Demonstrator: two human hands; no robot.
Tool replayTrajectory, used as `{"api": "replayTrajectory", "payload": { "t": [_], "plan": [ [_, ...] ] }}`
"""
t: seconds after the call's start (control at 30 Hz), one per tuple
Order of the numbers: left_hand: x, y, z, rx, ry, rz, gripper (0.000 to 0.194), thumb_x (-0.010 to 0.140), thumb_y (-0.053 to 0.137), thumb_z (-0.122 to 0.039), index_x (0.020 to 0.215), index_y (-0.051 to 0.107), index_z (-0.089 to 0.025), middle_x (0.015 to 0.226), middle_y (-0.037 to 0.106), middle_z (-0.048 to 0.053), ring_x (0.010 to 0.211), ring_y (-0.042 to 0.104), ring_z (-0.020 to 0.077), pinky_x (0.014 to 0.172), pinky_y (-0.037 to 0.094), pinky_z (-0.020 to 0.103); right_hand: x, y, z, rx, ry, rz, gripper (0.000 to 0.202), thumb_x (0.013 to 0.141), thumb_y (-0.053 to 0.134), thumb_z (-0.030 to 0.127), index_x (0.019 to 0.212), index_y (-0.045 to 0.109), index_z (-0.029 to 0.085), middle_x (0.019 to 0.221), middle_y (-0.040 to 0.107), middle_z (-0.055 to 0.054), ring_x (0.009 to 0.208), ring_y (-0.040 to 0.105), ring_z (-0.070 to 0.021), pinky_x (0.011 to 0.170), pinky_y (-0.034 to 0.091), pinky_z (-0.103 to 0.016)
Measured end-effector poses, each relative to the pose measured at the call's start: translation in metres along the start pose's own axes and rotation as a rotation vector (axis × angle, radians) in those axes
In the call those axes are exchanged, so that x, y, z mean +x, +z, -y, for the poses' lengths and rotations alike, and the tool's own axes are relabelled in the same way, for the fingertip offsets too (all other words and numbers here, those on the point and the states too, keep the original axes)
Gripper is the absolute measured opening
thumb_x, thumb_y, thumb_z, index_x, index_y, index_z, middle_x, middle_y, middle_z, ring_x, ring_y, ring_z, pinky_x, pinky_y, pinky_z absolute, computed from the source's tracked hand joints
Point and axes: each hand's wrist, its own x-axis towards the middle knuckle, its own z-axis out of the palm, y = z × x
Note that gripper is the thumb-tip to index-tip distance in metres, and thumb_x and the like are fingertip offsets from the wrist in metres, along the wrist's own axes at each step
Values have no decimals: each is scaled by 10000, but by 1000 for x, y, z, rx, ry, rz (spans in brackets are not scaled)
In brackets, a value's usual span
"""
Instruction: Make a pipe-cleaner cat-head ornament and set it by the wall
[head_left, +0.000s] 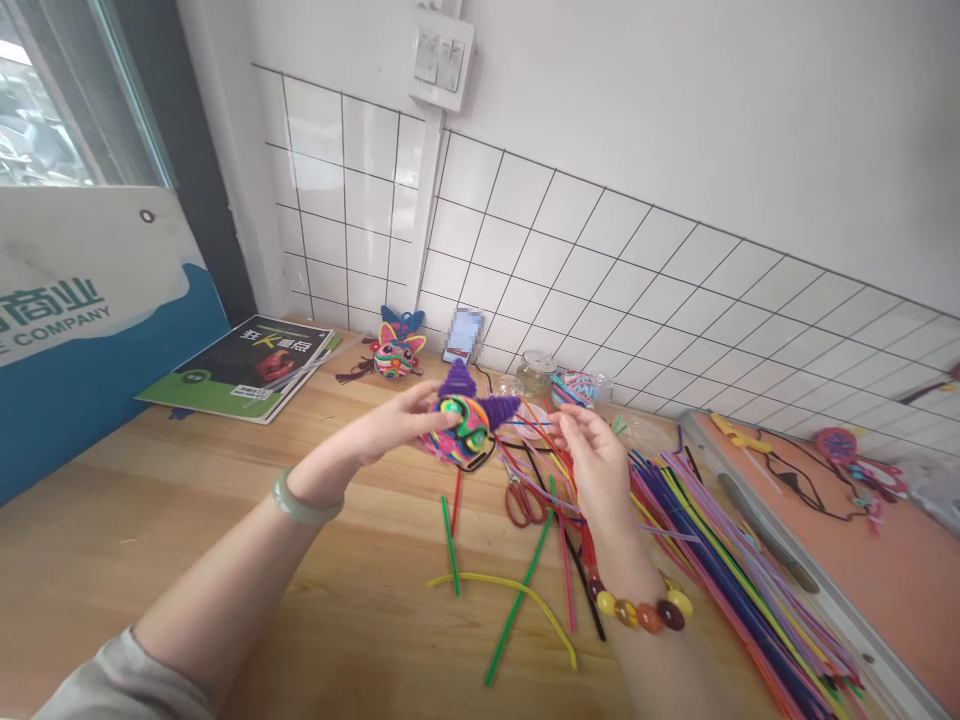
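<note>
My left hand point(394, 425) is closed around a multicoloured animal head point(456, 440) with round green eyes and two pointed purple fuzzy ears, held above the table. To its right, the fingertips of my right hand point(596, 465) pinch the end of a thin blue pipe cleaner point(529, 422), which points toward the head's ear. I cannot tell whether its far end touches the head. Below the hands lie red-handled scissors point(525, 502), a yellow pipe cleaner point(510, 580), a green pipe cleaner point(517, 605) and other loose coloured stems.
A thick bundle of pipe cleaners point(735, 560) lies at right, beside an orange-topped board point(847, 560). Along the wall stand a finished cat-like head point(396, 358), a phone point(463, 335) and a glass jar point(536, 374). Magazines point(247, 365) lie at back left.
</note>
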Motion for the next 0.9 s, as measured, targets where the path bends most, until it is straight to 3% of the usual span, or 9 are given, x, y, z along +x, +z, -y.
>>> {"api": "replayTrajectory", "payload": {
  "t": [0.07, 0.17, 0.27, 0.4, 0.63, 0.77, 0.9],
  "plan": [
    [-1, -10, -4, -20, 45, -133, 607, 760, 695, -461, 1294, 496, -252, 1109, 671, 74, 906, 665, 205, 681, 547, 279, -16, 3, -15, -78, 27, 81, 335, 858, 514, 478, 999, 606, 188, 929, 710, -87, 811, 669, -197, 765, 525, -347],
    [-1, -20, -7, -26, 97, -255, 611, 764, 686, -470, 1299, 500, -240, 1111, 660, 80, 906, 657, 201, 706, 557, 300, -46, 18, -30, -213, 51, 347, 224, 814, 576, 405, 802, 647, 192, 752, 710, -50, 680, 651, -195, 654, 509, -313],
    [-2, -22, -8, -28, 110, -282, 594, 761, 689, -470, 1278, 513, -237, 1108, 653, 70, 890, 658, 190, 725, 560, 312, -68, 31, -34, -365, 52, 607, 126, 784, 595, 280, 732, 681, 204, 728, 721, -32, 693, 655, -199, 658, 479, -299],
    [-2, -19, -8, -29, 112, -262, 588, 756, 696, -467, 1260, 517, -223, 1025, 672, 56, 853, 666, 181, 723, 559, 311, -77, 29, -31, -547, 51, 805, 125, 773, 587, 214, 756, 711, 205, 778, 727, -45, 756, 657, -209, 686, 441, -292],
    [0, -17, -6, -37, 103, -256, 622, 769, 690, -451, 1311, 466, -247, 1072, 661, 57, 903, 662, 190, 701, 555, 271, -91, 20, -33, -700, 61, 997, 227, 675, 638, 125, 873, 729, 192, 869, 727, -51, 816, 650, -203, 701, 435, -255],
    [1, -16, -5, -20, 114, -211, 572, 770, 685, -469, 1263, 497, -248, 1009, 668, 41, 849, 655, 164, 631, 514, 212, -97, 20, -30, -708, 13, 1019, 344, 713, 534, 57, 932, 736, 228, 937, 727, -33, 907, 642, -189, 790, 426, -244],
    [-2, -13, -3, -22, 93, -182, 538, 781, 678, -464, 1243, 509, -248, 1015, 662, 35, 856, 643, 153, 648, 505, 206, -89, 5, -20, -624, 34, 1047, 341, 763, 521, 96, 952, 751, 264, 961, 716, -19, 913, 650, -173, 788, 432, -223]
  ]
}}
